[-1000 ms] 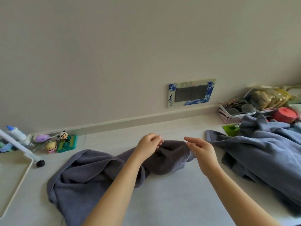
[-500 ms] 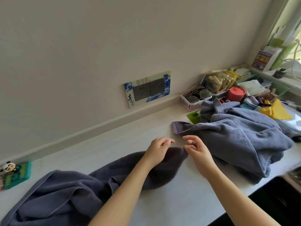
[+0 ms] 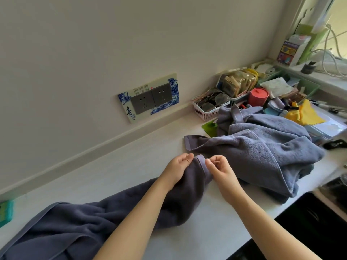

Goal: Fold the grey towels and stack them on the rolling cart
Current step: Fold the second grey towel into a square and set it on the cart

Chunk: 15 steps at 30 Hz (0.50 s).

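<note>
**Grey towels on a crowded worktop**

Grey terry cloth takes up most of the head view. A dark grey towel (image 3: pixel 116 220) trails from 7 o'clock up to the centre across the white worktop (image 3: pixel 131 166). Its hemmed end is bunched between both hands: the left hand (image 3: pixel 177 170) curls round the cloth from the left, and the right hand (image 3: pixel 221 170) has its fingers bent at the hem, apparently pinching it, just beside the left.

At 3 o'clock, touching or nearly touching that hem, lies a lighter grey towel (image 3: pixel 262 152) in a loose heap, one corner reaching toward the hands. Behind the heap, at 1 to 2 o'clock, clutter crowds the worktop: a pink basket (image 3: pixel 208 111), a red tub (image 3: pixel 258 97), a yellow cloth (image 3: pixel 304 114) and a green mat (image 3: pixel 209 126) partly under the heap. On the wall at 12 o'clock sits a socket plate (image 3: pixel 150 99) with a blue-and-white frame.
</note>
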Available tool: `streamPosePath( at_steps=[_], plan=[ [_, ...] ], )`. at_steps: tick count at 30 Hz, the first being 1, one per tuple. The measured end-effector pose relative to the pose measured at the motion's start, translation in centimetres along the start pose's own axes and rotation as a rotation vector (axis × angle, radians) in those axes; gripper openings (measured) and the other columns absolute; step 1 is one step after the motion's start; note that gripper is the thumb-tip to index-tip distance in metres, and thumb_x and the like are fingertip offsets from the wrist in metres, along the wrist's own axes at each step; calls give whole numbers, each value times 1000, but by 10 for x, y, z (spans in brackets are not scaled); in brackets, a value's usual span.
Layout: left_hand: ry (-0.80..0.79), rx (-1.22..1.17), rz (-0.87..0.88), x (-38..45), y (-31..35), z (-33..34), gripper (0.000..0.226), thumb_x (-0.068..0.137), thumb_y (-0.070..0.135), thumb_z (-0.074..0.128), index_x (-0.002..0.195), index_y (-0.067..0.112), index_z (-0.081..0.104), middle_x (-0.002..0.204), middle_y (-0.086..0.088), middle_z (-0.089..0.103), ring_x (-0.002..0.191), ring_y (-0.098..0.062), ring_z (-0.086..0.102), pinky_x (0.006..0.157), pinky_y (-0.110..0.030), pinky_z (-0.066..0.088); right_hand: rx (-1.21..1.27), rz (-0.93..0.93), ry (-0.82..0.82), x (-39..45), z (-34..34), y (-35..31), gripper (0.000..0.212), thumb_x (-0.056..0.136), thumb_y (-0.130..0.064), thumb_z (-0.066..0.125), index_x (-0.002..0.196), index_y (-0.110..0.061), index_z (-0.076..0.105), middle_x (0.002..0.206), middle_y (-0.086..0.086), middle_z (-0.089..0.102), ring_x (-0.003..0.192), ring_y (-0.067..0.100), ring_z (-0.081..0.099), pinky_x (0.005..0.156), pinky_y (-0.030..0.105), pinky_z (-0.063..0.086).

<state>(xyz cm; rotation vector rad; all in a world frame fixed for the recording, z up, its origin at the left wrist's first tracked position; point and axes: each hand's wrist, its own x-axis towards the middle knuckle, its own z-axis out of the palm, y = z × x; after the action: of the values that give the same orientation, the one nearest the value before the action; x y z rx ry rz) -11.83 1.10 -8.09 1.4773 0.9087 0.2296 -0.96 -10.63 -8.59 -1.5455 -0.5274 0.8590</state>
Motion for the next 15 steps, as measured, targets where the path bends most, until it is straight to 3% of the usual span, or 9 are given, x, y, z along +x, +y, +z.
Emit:
streamPosePath(
  at_steps=[2,5,9,13,15],
  plan=[
    [97,-132,13,0,1,-8,47,80,60,51,99,20,66,104,-7,68,106,-25,61,99,-43,47,-70,18,-79,-1,6,0,21,91,-30,58,91,-10,57,76,-3,57,70,7,50,66,23,40],
    [149,-245,38,-4,2,-27,35,84,53,53,88,22,68,97,-9,69,101,-26,63,97,-45,47,-244,-75,-162,-1,13,-3,41,94,-33,53,77,4,53,64,2,42,62,11,38,59,29,29],
    [33,-327,99,-16,10,-47,22,86,42,59,88,23,70,97,-7,69,103,-25,60,96,-37,46,-250,-226,-68,0,20,-24,35,95,-27,52,72,-1,54,61,-2,41,59,6,37,57,27,30],
    [-184,-192,194,-24,34,-67,43,84,52,55,122,33,60,130,3,60,123,-15,53,104,-31,41,-372,-353,-40,-5,21,-51,29,94,-27,54,73,-9,60,62,0,52,60,2,43,60,23,36],
    [-284,-113,208,-27,53,-74,39,87,48,54,123,34,58,128,8,60,120,-11,55,99,-25,44,-421,-368,-53,-9,19,-64,28,94,-28,54,71,-14,61,60,-8,53,58,0,44,58,17,36]
  ],
)
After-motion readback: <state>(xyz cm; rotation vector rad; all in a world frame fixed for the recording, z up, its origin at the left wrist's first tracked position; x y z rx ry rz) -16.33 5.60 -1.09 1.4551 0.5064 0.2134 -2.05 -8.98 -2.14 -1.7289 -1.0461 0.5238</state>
